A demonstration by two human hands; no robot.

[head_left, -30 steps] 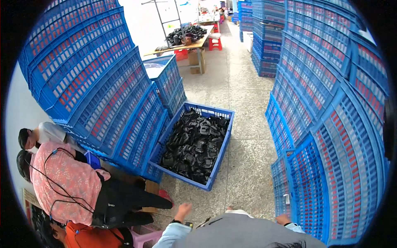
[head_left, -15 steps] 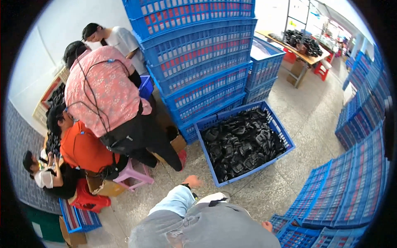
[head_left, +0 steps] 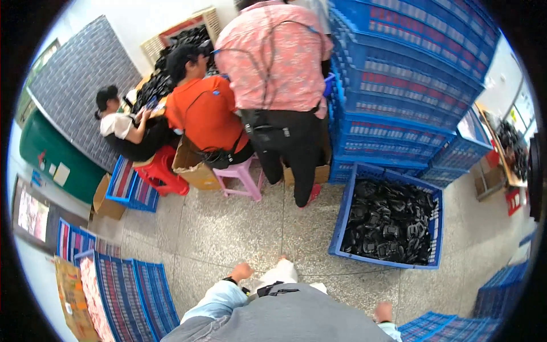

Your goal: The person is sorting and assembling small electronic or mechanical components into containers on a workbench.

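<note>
My left hand (head_left: 241,272), below a dark wristband and a light blue sleeve, hangs over the floor near the bottom centre. Nothing shows in it, but its fingers are too small and foreshortened to read. On the other side of my grey top, my right hand (head_left: 383,312) hangs near the lower edge, fingers hidden. Blue crates (head_left: 450,329) lie nearest to it, apart from it. Ahead and to the right, a blue plastic crate (head_left: 336,242) on the floor holds many black moulded plastic parts (head_left: 390,228). Neither hand touches the crate.
Tall stacked blue crates (head_left: 393,102) stand behind the parts crate. A person in a pink flowered top (head_left: 273,57) stands beside a seated person in orange (head_left: 202,114). Near them are a pink stool (head_left: 242,179) and a red stool (head_left: 162,171). More crates (head_left: 122,290) line the left.
My view has turned left, so the parts crate and the tall stack appear farther right. Crates at the lower left have come into view. Both hands stay low and show no held object.
</note>
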